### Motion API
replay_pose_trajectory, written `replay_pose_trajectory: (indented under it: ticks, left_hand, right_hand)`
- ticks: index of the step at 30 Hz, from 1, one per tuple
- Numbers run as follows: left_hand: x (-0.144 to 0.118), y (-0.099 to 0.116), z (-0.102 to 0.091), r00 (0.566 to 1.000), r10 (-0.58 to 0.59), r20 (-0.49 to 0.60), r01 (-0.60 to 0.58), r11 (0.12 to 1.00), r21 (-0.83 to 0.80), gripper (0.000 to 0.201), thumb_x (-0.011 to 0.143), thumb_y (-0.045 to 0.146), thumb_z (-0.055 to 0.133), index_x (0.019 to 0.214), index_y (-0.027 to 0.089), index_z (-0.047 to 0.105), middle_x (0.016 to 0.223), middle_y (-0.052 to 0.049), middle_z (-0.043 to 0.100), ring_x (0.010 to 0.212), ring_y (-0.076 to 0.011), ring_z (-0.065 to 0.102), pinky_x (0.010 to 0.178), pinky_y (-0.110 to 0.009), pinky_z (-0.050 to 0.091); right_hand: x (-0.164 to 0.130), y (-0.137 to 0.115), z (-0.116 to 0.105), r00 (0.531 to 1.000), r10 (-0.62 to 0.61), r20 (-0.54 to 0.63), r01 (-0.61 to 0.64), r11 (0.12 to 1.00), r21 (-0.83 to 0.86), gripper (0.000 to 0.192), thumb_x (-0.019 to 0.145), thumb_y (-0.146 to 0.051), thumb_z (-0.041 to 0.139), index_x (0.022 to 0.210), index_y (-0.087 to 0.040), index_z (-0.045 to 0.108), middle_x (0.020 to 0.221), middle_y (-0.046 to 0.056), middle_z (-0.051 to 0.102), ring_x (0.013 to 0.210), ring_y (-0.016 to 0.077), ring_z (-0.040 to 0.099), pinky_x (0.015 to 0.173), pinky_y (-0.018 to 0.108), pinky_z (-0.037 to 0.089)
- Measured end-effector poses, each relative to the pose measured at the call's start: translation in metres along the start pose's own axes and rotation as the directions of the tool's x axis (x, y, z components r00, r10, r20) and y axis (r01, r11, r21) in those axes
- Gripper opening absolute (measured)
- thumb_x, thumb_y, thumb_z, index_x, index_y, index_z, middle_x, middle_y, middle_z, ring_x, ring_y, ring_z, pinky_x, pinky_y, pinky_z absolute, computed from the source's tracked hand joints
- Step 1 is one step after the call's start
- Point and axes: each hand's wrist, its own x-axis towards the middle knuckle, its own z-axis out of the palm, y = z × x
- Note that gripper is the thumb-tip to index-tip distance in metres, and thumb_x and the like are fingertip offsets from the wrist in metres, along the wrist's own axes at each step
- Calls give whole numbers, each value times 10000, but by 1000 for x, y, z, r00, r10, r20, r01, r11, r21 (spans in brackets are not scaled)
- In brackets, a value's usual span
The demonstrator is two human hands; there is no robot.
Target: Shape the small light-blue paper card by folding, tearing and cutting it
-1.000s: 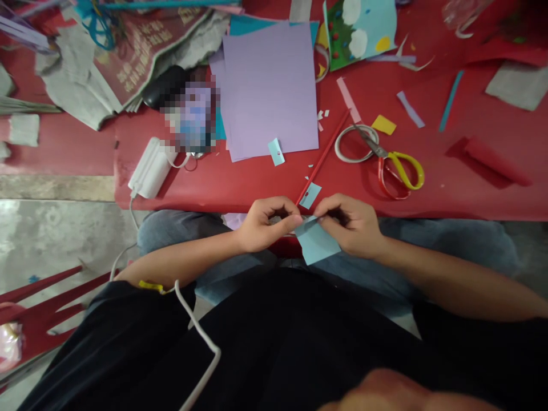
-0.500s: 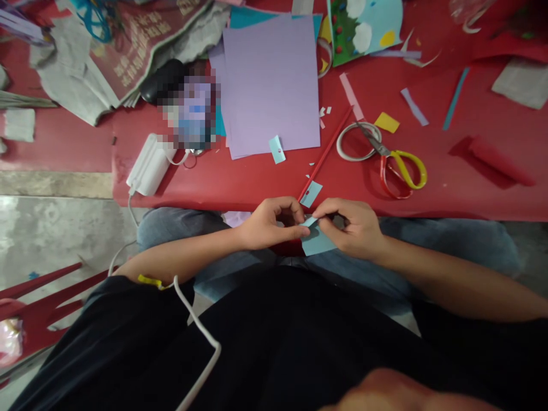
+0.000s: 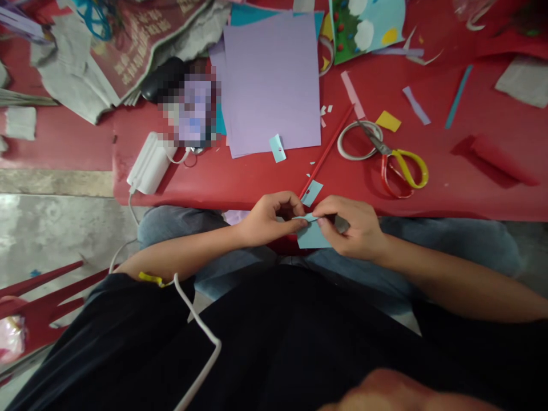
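A light blue sheet of paper [image 3: 315, 236] with its upper edge folded over is pinched between my two hands, above my lap and just off the table's front edge. My left hand [image 3: 274, 218] grips its left part between thumb and fingertips. On the right side, my right hand [image 3: 353, 225] has thumb and forefinger closed on the same fold. Right beyond my fingertips lies a small light blue paper piece [image 3: 312, 193] with a dark mark, at the lower end of a red pencil-like stick [image 3: 327, 151]. A similar light blue piece [image 3: 277, 148] rests on the purple sheets [image 3: 272, 85].
Scissors [image 3: 394, 162] with one red and one yellow handle lie over a white ring [image 3: 342, 142] to the right. Paper strips and a yellow scrap [image 3: 389, 120] are scattered beyond. A white device [image 3: 149, 162] with a cable lies left, near newspaper [image 3: 141, 45].
The light blue paper has shifted slightly left and turned, so its lower edge now lies more level. Both hands keep their pinch on it and have barely moved.
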Motion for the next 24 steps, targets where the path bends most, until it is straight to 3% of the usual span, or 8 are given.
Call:
replay_pose_trajectory:
  ticks: [3,10,15,24]
  left_hand:
    - [0,0,-1,1000,-6,-13,6,1000,6,296,902,315,901,967,148,666,858,-44,723,724,-116,704,664,-229,562]
    - [-1,-4,-1,993,115,-18,-110,979,173,202,905,259,860,1002,154,716,912,-52,756,759,-116,684,704,-237,559]
    - [-5,-7,-2,990,142,-25,-131,962,241,169,964,291,811,1043,160,739,929,-62,772,759,-124,673,710,-259,559]
    - [-9,-1,-6,980,195,-31,-176,933,313,174,991,268,804,1116,157,753,945,-53,791,767,-111,714,700,-226,564]
  right_hand:
    - [1,-3,-1,999,22,25,-23,999,34,237,922,-232,738,1152,-279,705,999,47,781,781,211,716,699,358,586]
    - [4,-7,5,967,256,12,-256,960,115,86,988,-279,773,1065,-249,746,859,6,770,643,136,635,572,277,507]
    - [4,-2,9,955,290,56,-296,941,165,107,986,-331,805,1013,-237,761,850,22,776,635,146,645,549,289,504]
    - [3,0,11,945,327,28,-325,920,218,112,987,-319,828,1031,-232,772,860,19,785,661,138,668,608,285,539]
